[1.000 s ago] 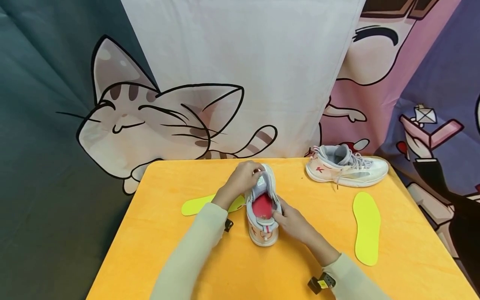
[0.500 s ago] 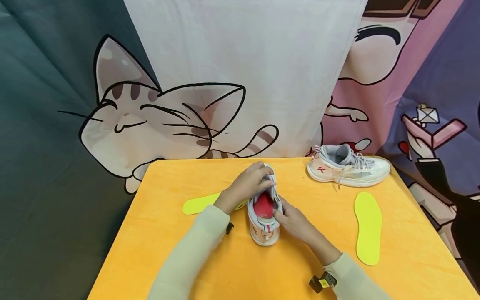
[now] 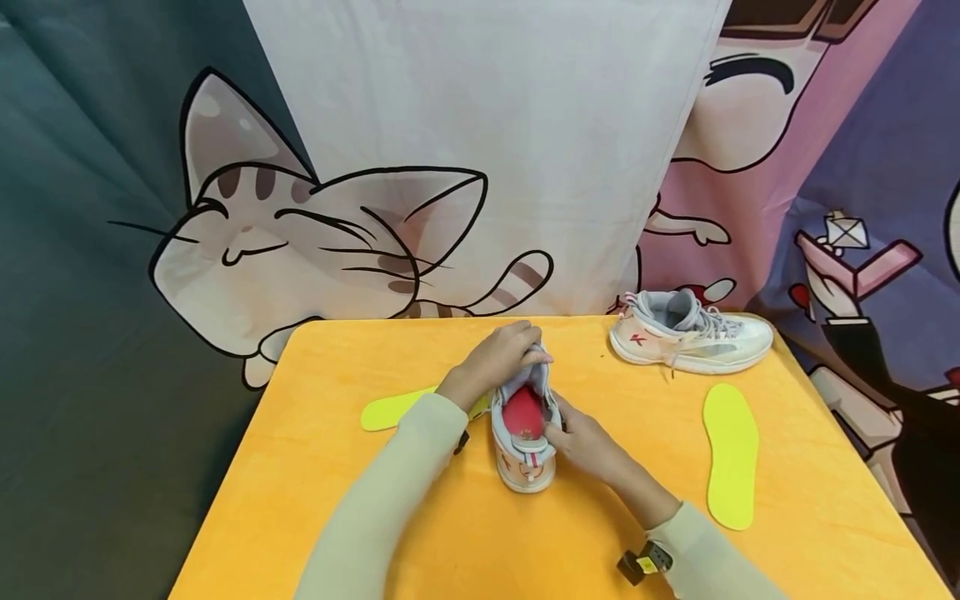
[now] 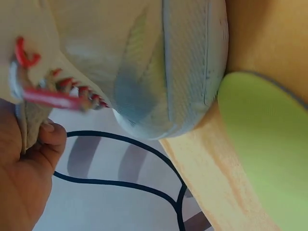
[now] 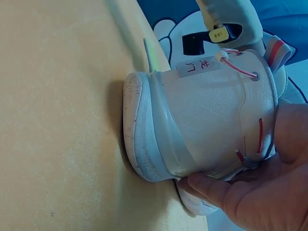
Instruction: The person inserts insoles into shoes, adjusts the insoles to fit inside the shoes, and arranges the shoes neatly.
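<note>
A white sneaker (image 3: 522, 475) stands upright on the table with its heel towards me, and a red insole (image 3: 522, 412) shows through its opening. At the front of that opening, the left hand (image 3: 497, 357) pinches the grey tongue (image 4: 34, 120) between thumb and fingers, pulling it up, as the left wrist view shows. The right hand (image 3: 587, 442) grips the sneaker's right side near the heel, thumb at the collar and fingers along the outer wall. Inside the toe, the sneaker is hidden.
A second white sneaker (image 3: 690, 337) lies at the back right of the yellow table (image 3: 600, 550). One yellow-green insole (image 3: 730, 458) lies in front of it; another yellow-green insole (image 3: 393, 410) lies left of the held sneaker, partly under the left forearm. A printed curtain (image 3: 585, 150) hangs behind.
The left hand reached over the tongue and has drawn back a little, raising the tongue so the opening shows wider. The right hand and the sneaker have stayed in place.
</note>
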Demonstrator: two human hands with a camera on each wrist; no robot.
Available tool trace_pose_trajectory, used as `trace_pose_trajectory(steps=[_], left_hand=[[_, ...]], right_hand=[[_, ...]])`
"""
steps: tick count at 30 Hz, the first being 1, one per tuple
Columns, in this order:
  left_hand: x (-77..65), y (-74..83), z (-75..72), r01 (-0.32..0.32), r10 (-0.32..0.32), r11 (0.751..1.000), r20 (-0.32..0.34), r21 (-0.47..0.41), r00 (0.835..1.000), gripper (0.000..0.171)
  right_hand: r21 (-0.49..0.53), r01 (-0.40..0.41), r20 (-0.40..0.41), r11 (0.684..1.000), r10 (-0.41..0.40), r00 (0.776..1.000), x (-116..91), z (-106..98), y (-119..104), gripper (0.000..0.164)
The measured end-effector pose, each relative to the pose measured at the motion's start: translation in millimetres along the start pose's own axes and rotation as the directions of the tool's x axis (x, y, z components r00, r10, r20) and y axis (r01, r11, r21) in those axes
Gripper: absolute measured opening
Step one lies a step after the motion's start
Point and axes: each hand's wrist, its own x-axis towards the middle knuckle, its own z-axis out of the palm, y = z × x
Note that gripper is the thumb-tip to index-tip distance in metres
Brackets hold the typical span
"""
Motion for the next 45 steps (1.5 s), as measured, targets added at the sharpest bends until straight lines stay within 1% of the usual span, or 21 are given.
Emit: trace_pose_trajectory(steps=[3,6,10,13,17,20,23,27,32,36,39,42,45], left_hand=[[4.3,-7.5,2.6,0.001,-0.001,1.0,0.004,-0.025,1.0,0.031],[9.8,-14.4,7.1,0.019,-0.019,0.998,0.017,-0.053,1.0,0.031],[16.8,-20.7,14.2,0.04,-0.036,0.997,0.051,-0.071,0.998,0.033],[18.6,-26.2,18.3,0.058,-0.053,0.996,0.074,-0.073,0.996,0.035],[17.3,-33.7,22.9,0.085,-0.076,0.991,0.087,-0.102,0.993,0.039],[16.6,-36.1,25.5,0.1,-0.09,0.986,0.081,-0.137,0.993,0.041],[16.2,-35.7,25.4,0.122,-0.112,0.981,0.071,-0.151,0.991,0.042],[14.4,-31.2,19.1,0.145,-0.139,0.978,0.05,-0.151,0.989,0.042],[9.7,-22.1,7.1,0.152,-0.151,0.978,0.017,-0.143,0.988,0.04],[1.8,-16.9,1.0,0.181,-0.181,0.969,0.016,-0.168,0.983,0.037],[-6.3,-14.5,-1.9,0.199,-0.202,0.959,0.007,-0.203,0.979,0.035],[-15.8,-12.2,-5.4,0.231,-0.239,0.94,-0.004,-0.251,0.971,0.04],[-27.1,-9.0,-9.4,0.273,-0.289,0.907,-0.001,-0.321,0.957,0.053]], right_hand=[[-0.005,0.002,0.001,1.0,-0.002,1.0,0.1,0.5,-0.9,0.063],[-0.001,-0.027,-0.003,1.0,0.027,1.0,0.3,0.2,-1.4,0.064],[0.0,-0.042,0.003,0.999,0.042,0.999,-0.6,-2.4,-0.8,0.068],[-0.01,-0.027,0.021,1.0,0.027,0.999,-0.4,-4.1,-0.4,0.07],[-0.015,-0.024,0.054,1.0,0.025,0.998,0.6,-3.9,-0.5,0.07],[-0.017,-0.033,0.058,0.999,0.034,0.998,0.6,-3.2,-1.1,0.07],[-0.025,-0.044,0.043,0.999,0.045,0.998,1.1,-2.3,-1.7,0.07],[-0.028,-0.05,0.028,0.998,0.051,0.998,1.2,-2.5,-3.0,0.067],[-0.028,-0.053,0.022,0.998,0.053,0.998,1.7,-5.2,-3.4,0.062],[-0.028,-0.067,0.022,0.997,0.068,0.997,2.5,-8.0,-2.5,0.058],[-0.009,-0.082,0.027,0.997,0.082,0.996,3.8,-11.1,-2.2,0.058],[0.003,-0.101,0.032,0.995,0.1,0.994,6.1,-15.5,-3.1,0.062],[0.013,-0.12,0.049,0.993,0.119,0.992,8.8,-20.9,-3.7,0.068]])
